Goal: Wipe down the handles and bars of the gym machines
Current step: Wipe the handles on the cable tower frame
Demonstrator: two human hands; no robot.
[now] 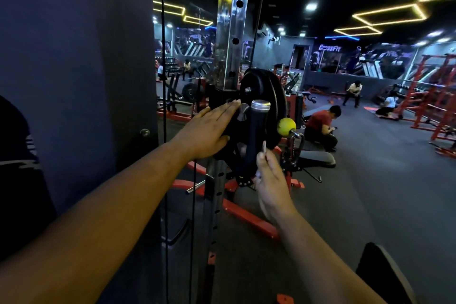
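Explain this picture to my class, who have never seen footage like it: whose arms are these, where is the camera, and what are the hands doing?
The camera sits on a person's head, looking forward and down, so the two arms reaching in from the bottom are that person's own. The scene is a dim gym.

The left hand lies flat, fingers straight, against a black round weight plate on a cable machine with a shiny steel post. The right hand is at the lower end of a black handle with a silver cap; something small and pale shows at its fingers, too unclear to name. A yellow ball hangs beside the handle. Other people sit farther back on the floor.
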